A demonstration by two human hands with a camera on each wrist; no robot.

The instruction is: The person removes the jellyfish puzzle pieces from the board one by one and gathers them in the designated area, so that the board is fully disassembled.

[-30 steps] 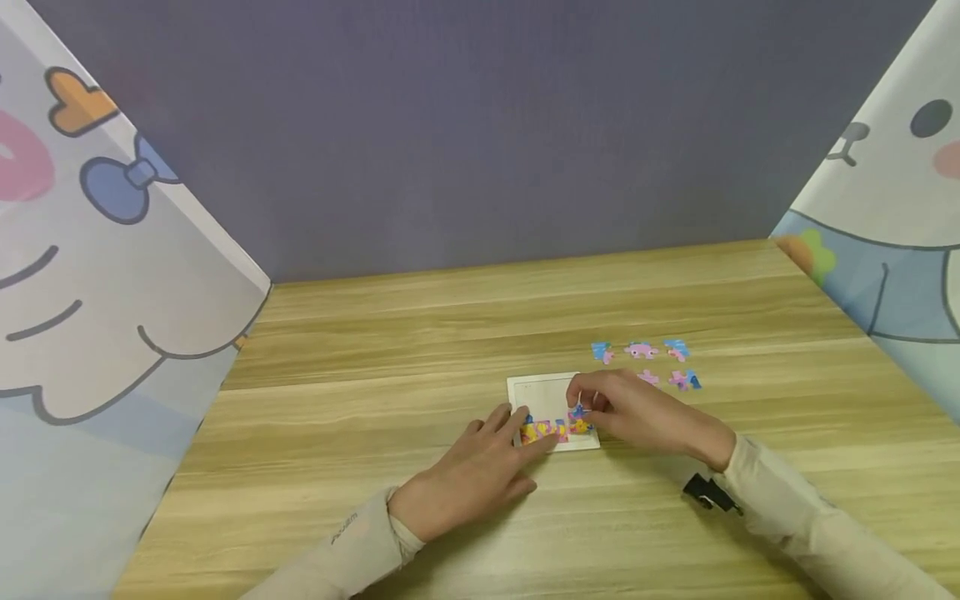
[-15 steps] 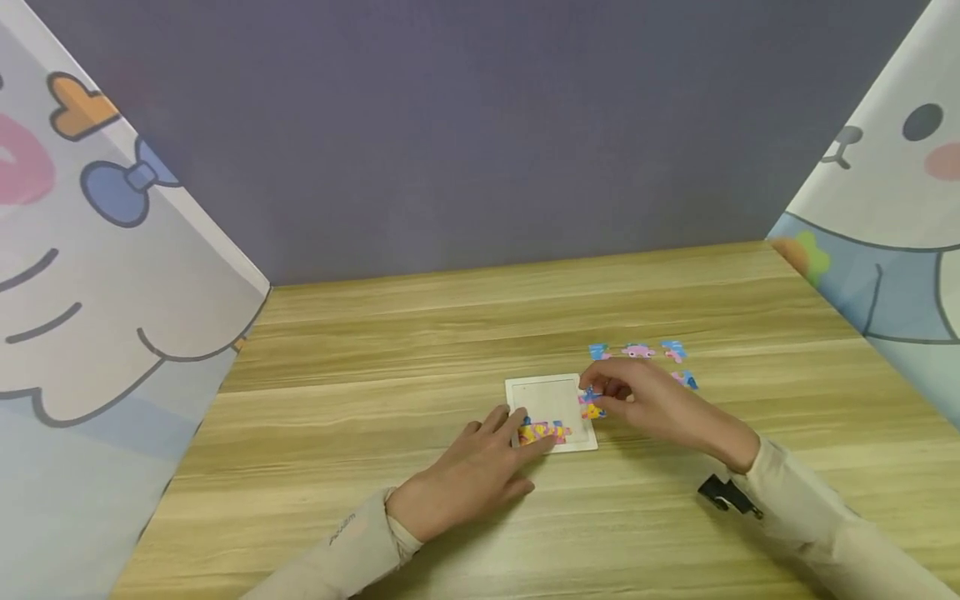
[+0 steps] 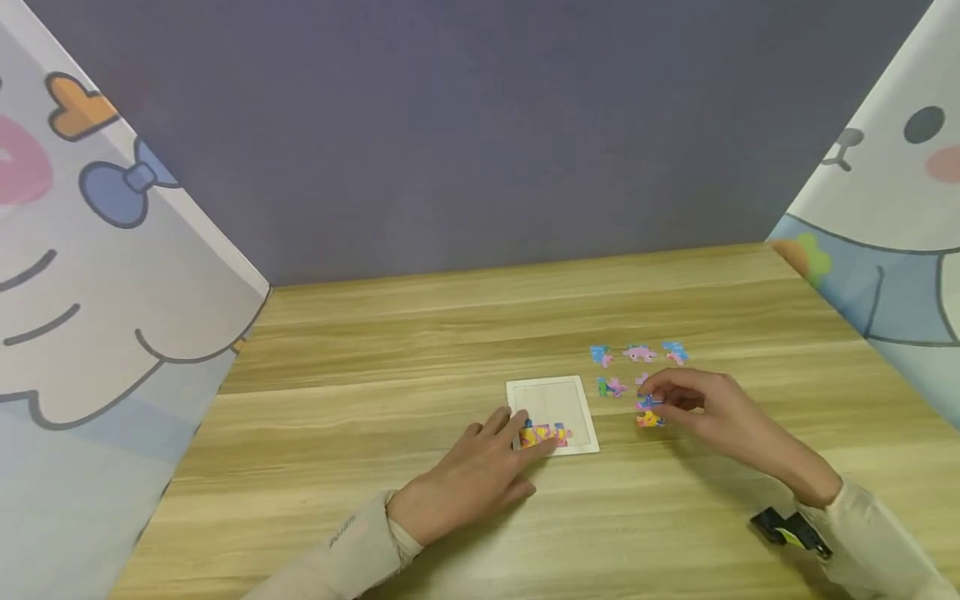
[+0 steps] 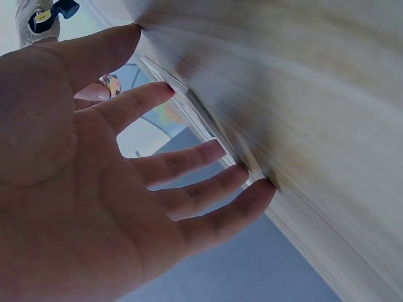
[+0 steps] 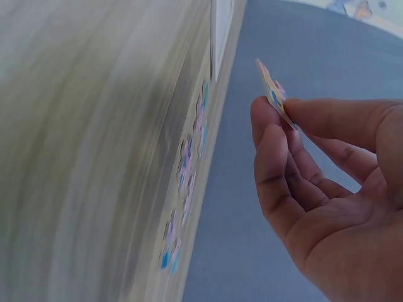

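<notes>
A white puzzle tray (image 3: 544,381) lies on the table, with several joined yellow and pink puzzle pieces (image 3: 538,435) along its near edge. My left hand (image 3: 468,479) rests on the tray's near left part, fingers spread and nearly straight, the fingertips touching it and the joined pieces. Right of the tray, my right hand (image 3: 723,421) pinches a blue and yellow puzzle piece (image 3: 650,418) between thumb and fingers. In the right wrist view that puzzle piece (image 5: 272,91) is raised above the table and seen nearly edge-on. My right fingers partly cover a pink piece behind them.
Several loose puzzle pieces (image 3: 639,354) lie in two rows beyond and right of the tray. A black clip-like device (image 3: 791,532) sits at the right wrist. A grey wall (image 3: 495,150) stands behind the wooden table (image 3: 360,350), with cartoon-printed panels at both sides.
My right hand has lifted the blue and yellow puzzle piece off the tray's near right corner and carried it right, near the loose pieces. The left hand stays put.
</notes>
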